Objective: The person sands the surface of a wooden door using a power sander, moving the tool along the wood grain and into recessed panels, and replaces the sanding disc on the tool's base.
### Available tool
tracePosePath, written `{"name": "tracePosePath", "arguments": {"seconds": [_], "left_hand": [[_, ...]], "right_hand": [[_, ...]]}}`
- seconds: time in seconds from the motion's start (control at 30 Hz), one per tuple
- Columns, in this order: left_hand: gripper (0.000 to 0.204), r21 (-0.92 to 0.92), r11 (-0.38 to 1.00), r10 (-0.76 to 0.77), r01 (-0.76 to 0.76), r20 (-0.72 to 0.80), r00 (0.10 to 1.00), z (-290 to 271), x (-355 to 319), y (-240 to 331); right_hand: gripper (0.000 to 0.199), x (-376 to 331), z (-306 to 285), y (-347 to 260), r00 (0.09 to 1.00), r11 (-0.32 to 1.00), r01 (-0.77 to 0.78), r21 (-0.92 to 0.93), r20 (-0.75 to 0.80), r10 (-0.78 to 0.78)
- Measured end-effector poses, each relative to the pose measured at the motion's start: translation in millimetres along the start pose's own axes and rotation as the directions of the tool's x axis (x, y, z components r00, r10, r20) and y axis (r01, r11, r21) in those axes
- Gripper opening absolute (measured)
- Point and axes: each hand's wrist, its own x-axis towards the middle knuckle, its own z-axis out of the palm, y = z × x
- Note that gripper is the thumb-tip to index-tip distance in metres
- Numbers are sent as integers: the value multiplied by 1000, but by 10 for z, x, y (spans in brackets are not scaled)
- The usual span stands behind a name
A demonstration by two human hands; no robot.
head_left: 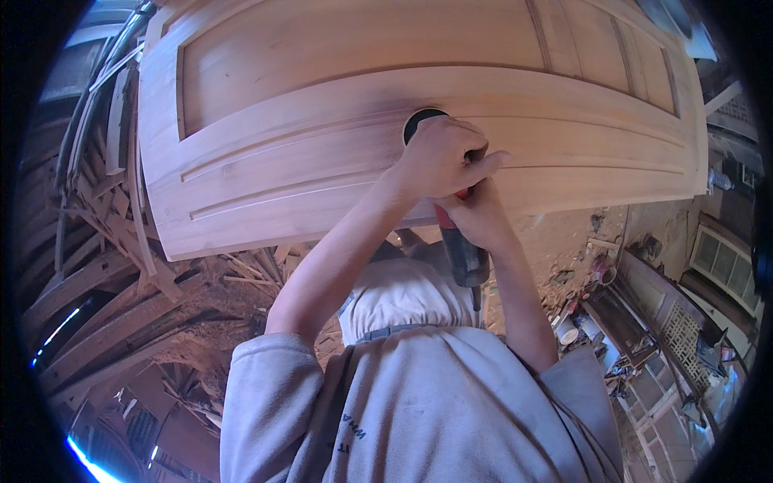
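A pale wooden door panel (322, 173) with grooves and recessed fields lies before me. Its surface carries a red and black angle grinder (465, 256), whose dark round disc (422, 121) rests on the plain rail between the large recess and the long grooves. My left hand (439, 157) is closed over the grinder's head and hides most of it. Behind it, nearer my body, my right hand (481, 213) wraps round the red part of the tool's body. The grinder's rear end and cord point back toward my waist.
Wood offcuts and strips (113, 217) are heaped at the left, close to the panel's edge. On the right stand wooden frames (644, 322) and a windowed piece (725, 262) amid clutter. Dust and chips cover the floor (555, 249) below the panel.
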Motion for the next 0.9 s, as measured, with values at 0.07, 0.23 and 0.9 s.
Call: {"name": "tracePosePath", "arguments": {"seconds": [0.07, 0.23, 0.9], "left_hand": [[46, -1, 1000, -3, 3, 14, 1000, 154, 118, 67], [51, 2, 999, -46, 46, 95, 994, 506, 424, 203], [51, 14, 999, 26, -29, 131, 991, 1755, 1464, 502]], "right_hand": [[59, -19, -184, 105, 999, 998, 29, 60, -20, -28], [63, -50, -689, 113, 1000, 998, 30, -51, 0, -30], [71, -47, -2209, 429, 999, 999, 27, 35, -45, -25]]}}
